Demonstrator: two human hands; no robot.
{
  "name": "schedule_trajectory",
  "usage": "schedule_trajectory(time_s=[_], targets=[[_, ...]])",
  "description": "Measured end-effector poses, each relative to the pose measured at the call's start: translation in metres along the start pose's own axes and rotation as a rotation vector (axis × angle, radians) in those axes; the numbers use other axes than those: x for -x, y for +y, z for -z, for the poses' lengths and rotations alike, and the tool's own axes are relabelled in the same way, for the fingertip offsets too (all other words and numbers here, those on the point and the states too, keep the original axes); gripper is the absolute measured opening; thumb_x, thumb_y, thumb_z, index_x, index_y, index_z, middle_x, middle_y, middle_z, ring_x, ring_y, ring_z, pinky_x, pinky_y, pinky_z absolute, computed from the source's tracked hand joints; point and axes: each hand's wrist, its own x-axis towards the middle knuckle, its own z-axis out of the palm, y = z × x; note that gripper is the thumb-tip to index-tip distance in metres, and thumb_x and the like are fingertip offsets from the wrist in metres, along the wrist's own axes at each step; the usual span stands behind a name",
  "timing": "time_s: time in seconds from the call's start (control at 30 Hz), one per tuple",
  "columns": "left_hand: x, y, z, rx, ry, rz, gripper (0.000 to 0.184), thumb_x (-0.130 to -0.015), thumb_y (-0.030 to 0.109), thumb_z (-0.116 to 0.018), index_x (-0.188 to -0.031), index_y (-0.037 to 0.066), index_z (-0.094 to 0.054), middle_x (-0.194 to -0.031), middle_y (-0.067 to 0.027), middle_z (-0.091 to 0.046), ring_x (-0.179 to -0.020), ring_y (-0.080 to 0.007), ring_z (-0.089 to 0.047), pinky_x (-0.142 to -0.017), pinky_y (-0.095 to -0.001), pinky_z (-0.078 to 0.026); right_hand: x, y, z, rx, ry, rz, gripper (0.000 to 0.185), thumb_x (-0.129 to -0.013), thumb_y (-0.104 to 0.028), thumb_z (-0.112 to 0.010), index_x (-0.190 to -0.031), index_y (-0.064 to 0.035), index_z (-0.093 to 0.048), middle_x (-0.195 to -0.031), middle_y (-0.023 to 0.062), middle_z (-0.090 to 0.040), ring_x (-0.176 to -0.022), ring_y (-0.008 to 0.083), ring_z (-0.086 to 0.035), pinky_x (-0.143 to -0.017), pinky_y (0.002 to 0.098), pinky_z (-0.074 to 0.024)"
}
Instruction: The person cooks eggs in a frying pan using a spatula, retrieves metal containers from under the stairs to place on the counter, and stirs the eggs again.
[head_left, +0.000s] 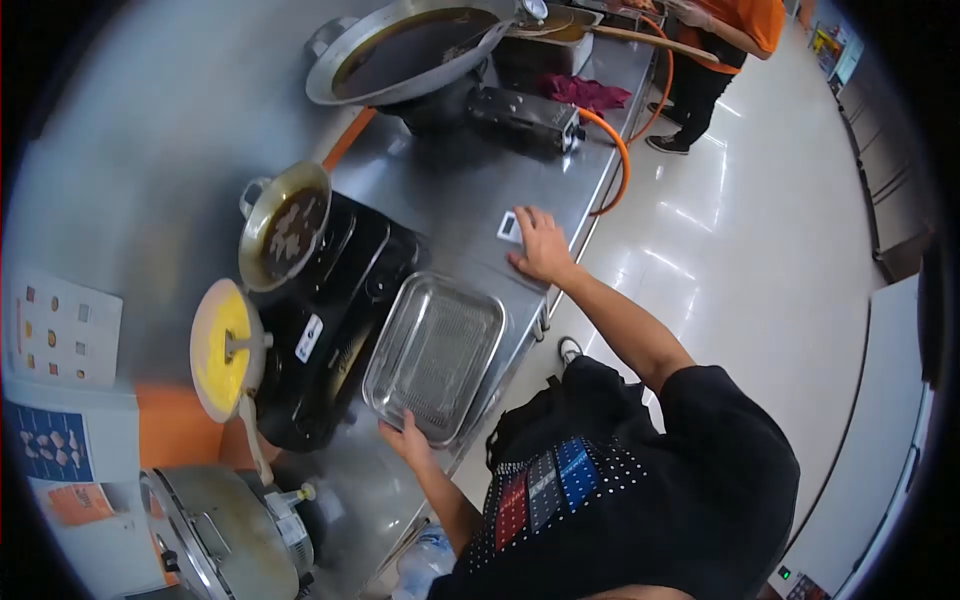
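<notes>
A rectangular metal tray [432, 348] with a perforated rack inside lies along the counter's front edge. My left hand [408, 442] grips its near corner, thumb over the rim and the other fingers hidden underneath. Farther up the counter, my right hand [542, 246] rests with its fingers apart, the fingertips at the edge of a small white digital timer [510, 227]. Beside the tray stands a black portable gas stove [345, 310].
A pot of dark oil [290, 228] and a pan of yellow mixture [222, 350] stand behind the stove. A large wok [410, 55], a burner box [525, 118] with an orange hose, and a cooker [225, 525] flank the area. Another person [700, 80] stands beyond.
</notes>
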Motion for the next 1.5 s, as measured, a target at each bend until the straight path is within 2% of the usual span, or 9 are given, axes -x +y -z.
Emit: schedule_trajectory(time_s=[0.13, 0.27, 0.5, 0.7, 0.9, 1.03, 1.2, 1.3, 1.5], targets=[[0.028, 0.049, -0.058, 0.173, 0.095, 0.155, 0.051, -0.084, -0.004, -0.048, -0.133, -0.005, -0.034, -0.135, -0.0187, -0.042, -0.122, -0.0300, -0.042, -0.104, -0.0366, -0.028, -0.033, 0.035, -0.010, -0.015, -0.258, 0.037, 0.071, -0.067, -0.023, -0.072, -0.127, -0.0018, -0.041, -0.112, 0.0193, -0.054, -0.105, 0.0349, -0.049, -0.088, 0.0442, -0.0403], [0.027, 0.064, -0.118, 0.227, 0.028, 0.191, 0.054, -0.084, -0.007, -0.042, -0.137, -0.004, -0.030, -0.138, -0.0185, -0.039, -0.124, -0.0290, -0.040, -0.106, -0.0364, -0.027, -0.053, 0.100, 0.000, -0.018, 0.009, 0.010, 0.067, -0.066, -0.024, -0.072, -0.124, -0.0039, -0.045, -0.108, 0.0160, -0.056, -0.104, 0.0323, -0.050, -0.083, 0.0439, -0.0412], [0.003, 0.079, -0.210, 0.271, -0.004, 0.217, 0.060, -0.084, -0.001, -0.046, -0.141, -0.003, -0.024, -0.143, -0.0177, -0.031, -0.130, -0.0274, -0.033, -0.108, -0.0355, -0.024, -0.079, 0.166, 0.022, 0.172, -0.111, -0.063, 0.065, -0.068, -0.028, -0.071, -0.123, -0.0008, -0.047, -0.115, 0.0175, -0.055, -0.108, 0.0324, -0.050, -0.086, 0.0451, -0.0409], [0.001, 0.092, -0.226, 0.229, -0.001, 0.204, 0.059, -0.090, 0.018, -0.054, -0.140, 0.001, -0.028, -0.140, -0.0159, -0.037, -0.128, -0.0274, -0.037, -0.107, -0.0366, -0.027, -0.075, 0.139, 0.052, -0.032, 0.287, 0.053, 0.047, -0.077, -0.019, -0.071, -0.112, 0.0057, -0.053, -0.108, 0.0211, -0.056, -0.102, 0.0347, -0.053, -0.092, 0.0424, -0.0399], [0.024, 0.067, -0.135, 0.497, -0.008, 0.337, 0.045, -0.090, 0.016, -0.056, -0.131, 0.006, -0.041, -0.129, -0.0098, -0.048, -0.115, -0.0206, -0.050, -0.092, -0.0333, -0.042, -0.077, -0.038, 0.068, -0.564, -0.038, 0.033, 0.030, -0.088, -0.012, -0.061, -0.115, -0.0009, -0.054, -0.111, 0.0100, -0.058, -0.100, 0.0172, -0.056, -0.080, 0.0290, -0.0454], [0.038, 0.034, -0.023, 0.458, -0.017, 0.202, 0.037, -0.089, 0.015, -0.055, -0.124, 0.003, -0.048, -0.120, -0.0105, -0.055, -0.107, -0.0216, -0.056, -0.088, -0.0328, -0.046, -0.086, -0.145, 0.062, -0.348, -0.090, 0.483, 0.034, -0.078, -0.005, -0.063, -0.111, -0.0011, -0.056, -0.100, 0.0144, -0.062, -0.091, 0.0274, -0.060, -0.077, 0.0325, -0.0480], [0.048, 0.018, 0.107, 0.555, 0.236, 0.243, 0.030, -0.086, 0.005, -0.056, -0.116, 0.004, -0.053, -0.109, -0.0097, -0.057, -0.097, -0.0210, -0.058, -0.085, -0.0325, -0.048, -0.113, -0.009, 0.057, 0.193, 0.120, 0.080, 0.043, -0.072, -0.006, -0.063, -0.115, -0.0063, -0.057, -0.104, 0.0149, -0.062, -0.099, 0.0355, -0.057, -0.085, 0.0423, -0.0463], [0.043, 0.005, 0.155, 0.343, 0.366, 0.180, 0.022, -0.087, 0.008, -0.054, -0.109, 0.008, -0.056, -0.103, -0.0059, -0.059, -0.091, -0.0179, -0.058, -0.077, -0.0292, -0.047, -0.099, 0.137, 0.032, 0.476, -0.407, -0.216, 0.066, -0.061, -0.012, -0.072, -0.123, -0.0082, -0.049, -0.113, 0.0222, -0.055, -0.104, 0.0390, -0.054, -0.088, 0.0464, -0.0446], [0.042, 0.037, 0.142, 0.298, 0.512, 0.301, 0.014, -0.089, 0.012, -0.053, -0.102, 0.009, -0.058, -0.101, -0.0034, -0.060, -0.086, -0.0163, -0.059, -0.071, -0.0286, -0.044, -0.086, 0.146, 0.024, 0.392, -0.174, -0.007, 0.053, -0.061, -0.005, -0.068, -0.112, -0.0059, -0.055, -0.116, 0.0234, -0.053, -0.108, 0.0413, -0.049, -0.094, 0.0426, -0.0413]])
